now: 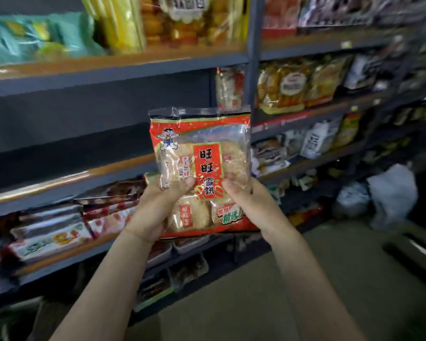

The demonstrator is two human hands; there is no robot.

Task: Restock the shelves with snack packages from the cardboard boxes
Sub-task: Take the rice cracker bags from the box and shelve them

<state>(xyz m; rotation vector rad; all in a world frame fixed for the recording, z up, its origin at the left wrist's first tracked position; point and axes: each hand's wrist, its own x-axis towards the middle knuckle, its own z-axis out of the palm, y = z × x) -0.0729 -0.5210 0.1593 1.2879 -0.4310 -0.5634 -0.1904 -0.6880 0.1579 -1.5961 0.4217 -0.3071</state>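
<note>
A red and clear snack package of rice crackers (202, 153) stands upright in front of me, at the middle of the head view. My left hand (155, 210) grips its lower left side, thumb on the front. My right hand (251, 203) grips its lower right side, thumb on the front too. Behind the package runs a dark metal shelf (67, 178) with a wooden board; the stretch of it to the left looks bare. No cardboard box is in view.
Shelves above, below and to the right hold several snack bags, among them similar red packs (229, 87) behind the upright post (252, 57). White plastic bags (391, 193) lie on the floor at the right. Grey floor (256, 303) shows below my arms.
</note>
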